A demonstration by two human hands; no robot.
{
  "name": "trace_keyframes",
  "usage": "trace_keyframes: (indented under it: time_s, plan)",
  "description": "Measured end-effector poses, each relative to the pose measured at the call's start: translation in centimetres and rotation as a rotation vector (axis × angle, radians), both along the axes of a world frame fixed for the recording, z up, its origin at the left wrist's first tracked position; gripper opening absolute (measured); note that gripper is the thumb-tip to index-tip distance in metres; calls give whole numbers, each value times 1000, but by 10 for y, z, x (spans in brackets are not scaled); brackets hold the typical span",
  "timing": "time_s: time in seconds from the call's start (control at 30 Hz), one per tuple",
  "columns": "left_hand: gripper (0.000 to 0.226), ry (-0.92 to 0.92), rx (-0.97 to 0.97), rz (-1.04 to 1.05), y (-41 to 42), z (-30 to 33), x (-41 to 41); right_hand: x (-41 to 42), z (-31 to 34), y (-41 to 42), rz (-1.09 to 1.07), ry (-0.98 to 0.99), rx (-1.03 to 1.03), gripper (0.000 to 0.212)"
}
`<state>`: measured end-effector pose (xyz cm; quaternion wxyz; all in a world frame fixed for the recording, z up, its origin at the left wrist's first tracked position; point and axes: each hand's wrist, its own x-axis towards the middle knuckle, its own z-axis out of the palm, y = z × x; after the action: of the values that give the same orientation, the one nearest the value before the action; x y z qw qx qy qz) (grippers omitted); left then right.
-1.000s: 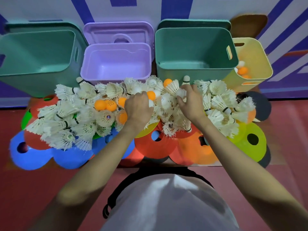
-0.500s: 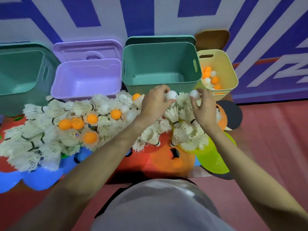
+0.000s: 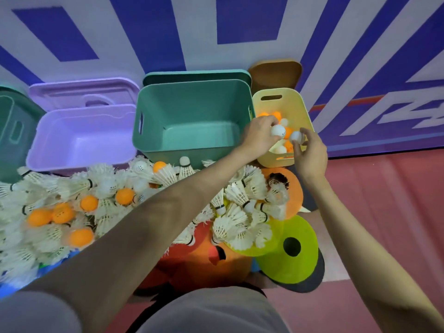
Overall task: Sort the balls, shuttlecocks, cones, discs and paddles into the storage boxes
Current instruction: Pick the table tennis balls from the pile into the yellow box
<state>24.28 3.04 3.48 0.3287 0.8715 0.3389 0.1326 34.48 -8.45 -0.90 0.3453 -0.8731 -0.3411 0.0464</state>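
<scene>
My hands have come up from the heap of white feather shuttlecocks: left hand pinches a white plastic ball, right hand another, both now over the small yellow plastic box, ready to drop in.

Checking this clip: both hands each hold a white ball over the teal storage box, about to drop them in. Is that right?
Not quite. In the head view the left hand and right hand each hold a small white ball, but over the small yellow plastic box, which already holds orange and white balls, not over the large teal plastic box beside it.
</scene>
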Motion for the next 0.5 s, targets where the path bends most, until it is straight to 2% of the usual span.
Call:
trace_keyframes:
  time_s: [0.1, 0.23, 0.5]
  plan:
    - [44, 27, 41, -11, 3, -3, 7, 7, -4, 5, -4, 32, -40, 45]
    - [35, -53, 61, 7, 1, -6, -19, -3, -7, 6, 51, 33, -53, 44]
    - [29, -134, 65, 134, -11, -15, -138, -83, 2, 6, 446, -44, 28, 34]
